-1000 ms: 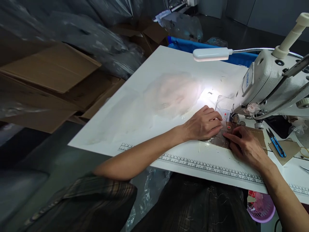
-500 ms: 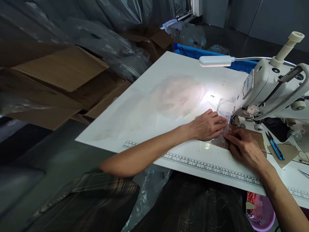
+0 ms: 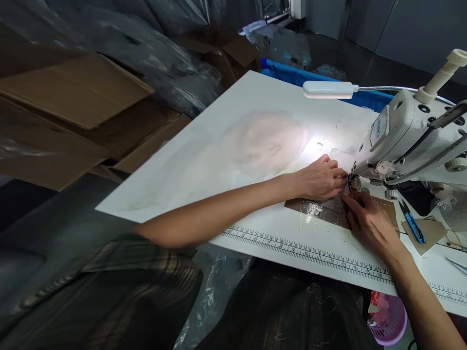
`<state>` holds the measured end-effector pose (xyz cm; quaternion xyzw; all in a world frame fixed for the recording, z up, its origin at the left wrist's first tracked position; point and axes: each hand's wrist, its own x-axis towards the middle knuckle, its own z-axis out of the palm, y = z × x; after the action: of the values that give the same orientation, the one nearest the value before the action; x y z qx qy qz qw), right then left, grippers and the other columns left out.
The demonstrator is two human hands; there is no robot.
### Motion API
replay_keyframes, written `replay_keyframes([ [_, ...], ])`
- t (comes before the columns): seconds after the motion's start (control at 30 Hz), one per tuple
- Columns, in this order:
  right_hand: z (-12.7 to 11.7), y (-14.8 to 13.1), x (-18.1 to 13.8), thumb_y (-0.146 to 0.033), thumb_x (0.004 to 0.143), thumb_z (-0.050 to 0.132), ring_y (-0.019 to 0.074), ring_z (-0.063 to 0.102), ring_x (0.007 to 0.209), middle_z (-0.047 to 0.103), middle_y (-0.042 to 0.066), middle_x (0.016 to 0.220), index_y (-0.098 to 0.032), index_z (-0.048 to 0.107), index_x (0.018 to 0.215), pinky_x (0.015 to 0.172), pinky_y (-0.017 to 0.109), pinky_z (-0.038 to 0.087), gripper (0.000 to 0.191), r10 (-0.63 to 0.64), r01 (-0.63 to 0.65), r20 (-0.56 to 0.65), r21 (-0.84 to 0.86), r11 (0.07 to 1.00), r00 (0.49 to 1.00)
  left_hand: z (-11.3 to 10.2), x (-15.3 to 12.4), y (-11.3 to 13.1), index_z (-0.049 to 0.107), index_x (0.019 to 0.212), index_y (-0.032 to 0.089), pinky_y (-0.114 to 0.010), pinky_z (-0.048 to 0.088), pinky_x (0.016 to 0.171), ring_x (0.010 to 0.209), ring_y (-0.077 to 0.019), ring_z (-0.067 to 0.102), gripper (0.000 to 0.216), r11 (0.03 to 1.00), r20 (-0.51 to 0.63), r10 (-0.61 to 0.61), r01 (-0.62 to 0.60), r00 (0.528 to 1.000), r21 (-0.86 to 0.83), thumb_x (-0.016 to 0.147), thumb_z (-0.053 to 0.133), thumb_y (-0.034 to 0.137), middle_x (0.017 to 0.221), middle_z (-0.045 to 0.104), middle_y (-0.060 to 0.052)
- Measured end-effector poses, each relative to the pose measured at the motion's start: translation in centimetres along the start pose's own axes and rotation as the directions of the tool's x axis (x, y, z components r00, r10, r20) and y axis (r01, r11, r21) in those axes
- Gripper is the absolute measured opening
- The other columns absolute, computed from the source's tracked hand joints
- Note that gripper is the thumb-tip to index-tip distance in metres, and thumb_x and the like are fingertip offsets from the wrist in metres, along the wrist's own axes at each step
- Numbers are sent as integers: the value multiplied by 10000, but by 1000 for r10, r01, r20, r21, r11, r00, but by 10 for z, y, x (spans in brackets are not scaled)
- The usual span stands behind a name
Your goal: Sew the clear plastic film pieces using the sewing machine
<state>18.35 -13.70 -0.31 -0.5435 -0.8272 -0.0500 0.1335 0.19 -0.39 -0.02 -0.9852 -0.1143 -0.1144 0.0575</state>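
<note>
My left hand [image 3: 319,180] reaches to the needle area of the white sewing machine [image 3: 412,136], its fingertips pinched together on a small clear plastic piece that is mostly hidden. My right hand [image 3: 368,221] lies just below the needle, fingers curled and pressing down on a brown card piece [image 3: 317,208] covered with shiny clear film. Both hands meet at the presser foot [image 3: 350,182].
The white table [image 3: 237,150] has a printed ruler [image 3: 310,253] along its front edge. Blue thread snips [image 3: 412,222] lie on brown card at the right. A lamp [image 3: 330,89] lights the work. Cardboard boxes [image 3: 80,107] and plastic bags stand left; a pink basket [image 3: 388,321] sits below.
My left hand has slid right, up to the needle. The clear piece with red dots is no longer visible. More of the brown card now shows to the left of my hands.
</note>
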Motion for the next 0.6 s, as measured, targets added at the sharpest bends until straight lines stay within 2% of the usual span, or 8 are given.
replay_keyframes([
  [0.27, -1, -5, -3, -141, 911, 431, 231, 572, 848, 578, 130, 974, -163, 616, 1241, 658, 333, 550, 378, 5, -5, 8, 19, 1000, 1000, 5, -6, -1, 674, 1147, 174, -402, 329, 838, 933, -232, 558, 346, 992, -78, -44, 35, 996, -119, 1007, 404, 337, 1239, 682, -86],
  [0.6, 2, -5, -6, -149, 920, 438, 224, 579, 817, 587, 152, 1025, -140, 624, 1241, 653, 352, 569, 371, 29, -29, -14, 47, 998, 999, 10, -6, -3, 684, 1101, 183, -408, 332, 887, 927, -222, 564, 343, 996, -139, -10, -3, 990, -90, 1014, 401, 356, 1220, 693, -68],
])
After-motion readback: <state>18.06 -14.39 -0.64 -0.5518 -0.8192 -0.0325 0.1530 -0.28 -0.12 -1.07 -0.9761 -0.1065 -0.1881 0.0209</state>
